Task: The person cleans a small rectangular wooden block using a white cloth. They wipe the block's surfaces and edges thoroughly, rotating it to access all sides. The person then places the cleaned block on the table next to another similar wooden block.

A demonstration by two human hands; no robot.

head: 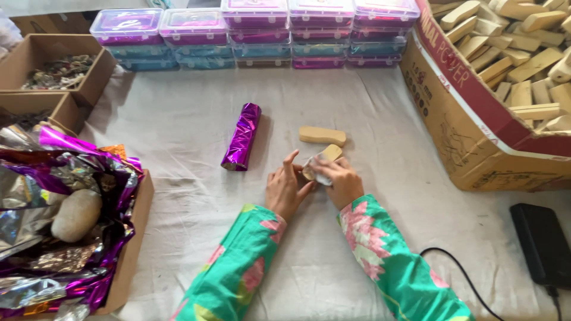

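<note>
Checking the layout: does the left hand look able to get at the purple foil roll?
Probably yes: bare cloth lies between the left hand and the purple foil roll; though it's touching the tan block.

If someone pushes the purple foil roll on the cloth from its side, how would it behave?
The purple foil roll is a cylinder lying on its side, so it would probably roll. Its shiny wrap looks smooth, likely slippery. The wrinkled cloth may slow it.

A foil roll (241, 137) lies left of a wooden block (322, 135); stacked boxes (256, 32) stand behind.
</note>
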